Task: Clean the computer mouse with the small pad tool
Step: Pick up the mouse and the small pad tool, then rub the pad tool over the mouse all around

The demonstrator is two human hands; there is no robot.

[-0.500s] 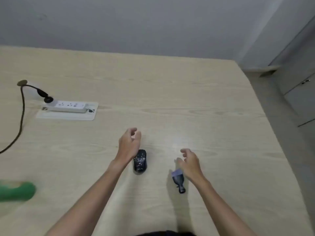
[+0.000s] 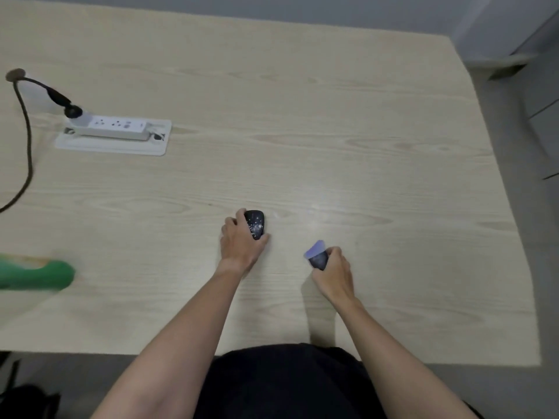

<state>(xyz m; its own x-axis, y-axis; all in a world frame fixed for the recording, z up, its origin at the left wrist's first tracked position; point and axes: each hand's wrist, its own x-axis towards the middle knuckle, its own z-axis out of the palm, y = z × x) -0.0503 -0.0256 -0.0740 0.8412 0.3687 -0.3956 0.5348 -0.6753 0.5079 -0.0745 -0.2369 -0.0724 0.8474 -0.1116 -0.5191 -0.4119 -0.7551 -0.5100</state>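
Left hand (image 2: 239,241) grips mouse (image 2: 256,223), long axis pointing away; right hand (image 2: 334,272) clamps pad tool (image 2: 317,256), pad end up-left.

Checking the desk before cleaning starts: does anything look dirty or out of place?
Yes: the black mouse, held by the left hand, is speckled with whitish specks on top. Nothing else stands out.
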